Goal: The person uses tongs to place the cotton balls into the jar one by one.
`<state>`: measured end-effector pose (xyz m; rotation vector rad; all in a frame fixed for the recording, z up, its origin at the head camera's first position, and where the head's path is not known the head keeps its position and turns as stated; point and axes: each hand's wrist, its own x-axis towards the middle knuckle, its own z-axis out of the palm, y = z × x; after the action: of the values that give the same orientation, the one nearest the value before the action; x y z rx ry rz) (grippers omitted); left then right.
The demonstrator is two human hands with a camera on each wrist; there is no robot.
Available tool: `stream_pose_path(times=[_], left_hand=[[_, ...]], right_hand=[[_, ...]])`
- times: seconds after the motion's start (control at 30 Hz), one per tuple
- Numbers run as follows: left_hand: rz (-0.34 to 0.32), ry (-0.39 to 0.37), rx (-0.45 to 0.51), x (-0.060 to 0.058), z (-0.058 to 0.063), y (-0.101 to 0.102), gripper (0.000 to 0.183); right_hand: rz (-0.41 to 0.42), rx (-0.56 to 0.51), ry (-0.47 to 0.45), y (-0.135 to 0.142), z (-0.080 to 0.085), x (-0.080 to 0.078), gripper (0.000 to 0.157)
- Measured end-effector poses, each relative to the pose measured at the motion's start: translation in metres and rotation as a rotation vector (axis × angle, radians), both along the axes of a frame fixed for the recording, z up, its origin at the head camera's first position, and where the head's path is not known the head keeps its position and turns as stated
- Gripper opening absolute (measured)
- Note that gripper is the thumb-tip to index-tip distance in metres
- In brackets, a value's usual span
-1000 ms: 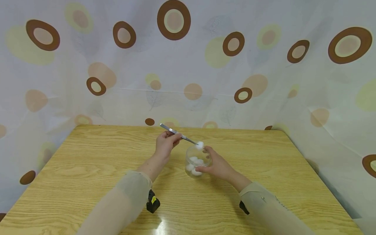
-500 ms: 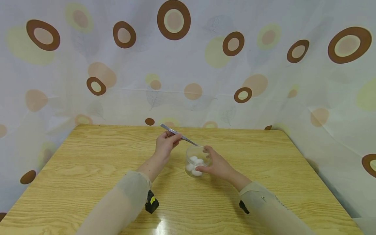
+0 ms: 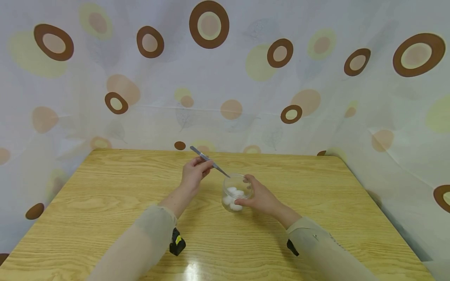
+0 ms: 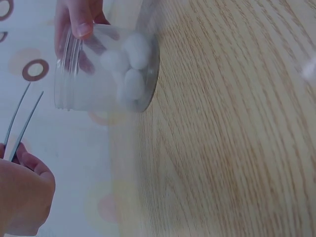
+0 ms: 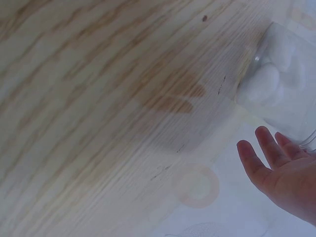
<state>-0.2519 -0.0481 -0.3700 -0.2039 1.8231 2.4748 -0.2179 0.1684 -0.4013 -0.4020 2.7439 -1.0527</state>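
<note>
A clear round jar [image 3: 225,192] stands on the table with several white cotton balls [image 3: 236,208] at its bottom. My right hand [image 3: 261,198] grips it from the right, thumb on the near side and fingers around the far side by the rim. My left hand [image 3: 192,174] pinches a pair of metal tweezers [image 3: 218,168], which slant down toward the jar's left rim. In the left wrist view, the tips of the tweezers [image 4: 25,124] are spread apart with nothing between them. The right wrist view catches part of the right hand [image 5: 291,173] beside the jar [image 5: 247,98].
The wood-grain table [image 3: 116,187] stretches out to both sides of the jar. Behind it and along its right side hangs a pale curtain [image 3: 158,78] printed with brown rings and pale ovals. Light glares on the table near its front.
A second ago the tweezers held a cotton ball at the jar's rim; half a second ago it was gone from the tips. Since then the left hand and tweezers have moved slightly left.
</note>
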Motion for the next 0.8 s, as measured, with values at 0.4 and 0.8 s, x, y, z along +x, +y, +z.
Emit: stream_pose_path(times=[0.4, 0.8], left_hand=[[0.002, 0.010, -0.049, 0.000, -0.005, -0.007, 0.031], [0.000, 0.013, -0.200, 0.001, -0.007, -0.012, 0.032]], right_hand=[[-0.007, -0.002, -0.002, 0.001, -0.001, 0.000, 0.089], [-0.001, -0.008, -0.010, 0.001, -0.002, 0.001, 0.091]])
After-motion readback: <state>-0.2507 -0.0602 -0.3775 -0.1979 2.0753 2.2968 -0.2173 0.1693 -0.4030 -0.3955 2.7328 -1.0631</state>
